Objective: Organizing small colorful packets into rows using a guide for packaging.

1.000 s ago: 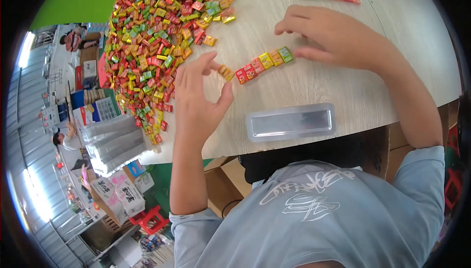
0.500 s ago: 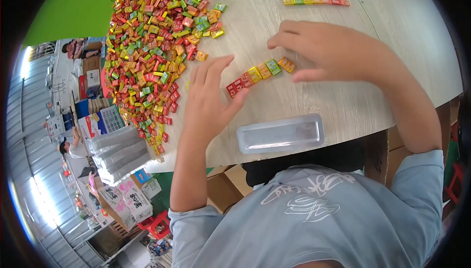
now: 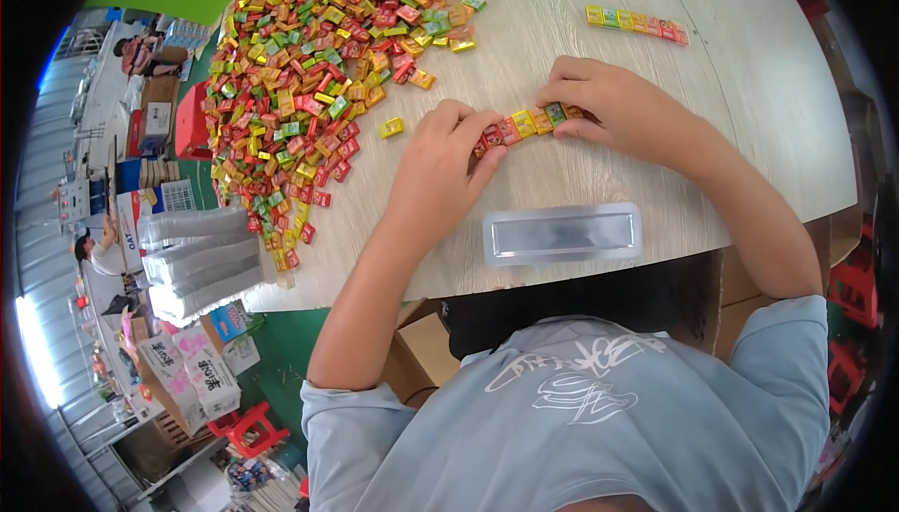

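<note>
A short row of small wrapped candies [image 3: 522,124], red, yellow and green, lies on the round wooden table [image 3: 581,53]. My left hand [image 3: 440,170] presses its fingertips against the row's left end. At the right end my right hand [image 3: 613,104] pinches the row. Both hands squeeze the row between them. A clear rectangular plastic tray [image 3: 562,233] lies empty near the table's front edge, just below my hands.
A big heap of mixed coloured candies [image 3: 309,72] covers the table's left and far side. One loose yellow candy [image 3: 391,127] lies near my left hand. A second finished row of candies [image 3: 637,23] lies at the far right. Stacked clear trays [image 3: 201,259] sit at the left edge.
My left hand has come down from above the table onto the row's left end. My right hand has closed on the right end, and the row now sits tight between them.
</note>
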### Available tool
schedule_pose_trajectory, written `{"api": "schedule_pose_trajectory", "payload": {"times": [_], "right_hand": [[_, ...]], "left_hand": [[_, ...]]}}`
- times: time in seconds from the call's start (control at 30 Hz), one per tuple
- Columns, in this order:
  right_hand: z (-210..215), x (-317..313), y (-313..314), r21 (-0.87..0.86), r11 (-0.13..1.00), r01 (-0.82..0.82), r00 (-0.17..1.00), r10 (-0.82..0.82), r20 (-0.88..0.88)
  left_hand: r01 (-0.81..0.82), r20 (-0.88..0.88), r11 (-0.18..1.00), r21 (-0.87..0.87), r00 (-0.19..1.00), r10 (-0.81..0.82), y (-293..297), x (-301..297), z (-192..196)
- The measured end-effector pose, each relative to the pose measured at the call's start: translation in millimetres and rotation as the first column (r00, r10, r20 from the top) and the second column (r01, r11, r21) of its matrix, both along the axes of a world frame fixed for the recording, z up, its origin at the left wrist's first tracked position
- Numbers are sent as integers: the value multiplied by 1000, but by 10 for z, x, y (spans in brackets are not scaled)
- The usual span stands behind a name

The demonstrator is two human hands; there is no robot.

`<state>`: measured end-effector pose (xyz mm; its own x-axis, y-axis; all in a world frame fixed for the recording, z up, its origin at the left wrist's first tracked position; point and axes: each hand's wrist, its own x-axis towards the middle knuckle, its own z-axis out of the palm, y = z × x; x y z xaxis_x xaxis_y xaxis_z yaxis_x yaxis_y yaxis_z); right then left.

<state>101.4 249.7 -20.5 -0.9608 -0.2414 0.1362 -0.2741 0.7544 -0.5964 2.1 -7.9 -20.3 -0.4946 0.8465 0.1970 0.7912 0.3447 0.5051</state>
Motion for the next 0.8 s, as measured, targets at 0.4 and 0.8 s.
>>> {"api": "schedule_pose_trajectory", "payload": {"times": [0.4,0.8], "right_hand": [[-92,25,-179,118,990,74,986,-55,-159],[-112,38,-374,160,975,153,969,-116,-219]], "left_hand": [[-37,24,997,70,999,35,-20,12,-48],[-74,67,995,73,995,70,-116,47,-68]]}}
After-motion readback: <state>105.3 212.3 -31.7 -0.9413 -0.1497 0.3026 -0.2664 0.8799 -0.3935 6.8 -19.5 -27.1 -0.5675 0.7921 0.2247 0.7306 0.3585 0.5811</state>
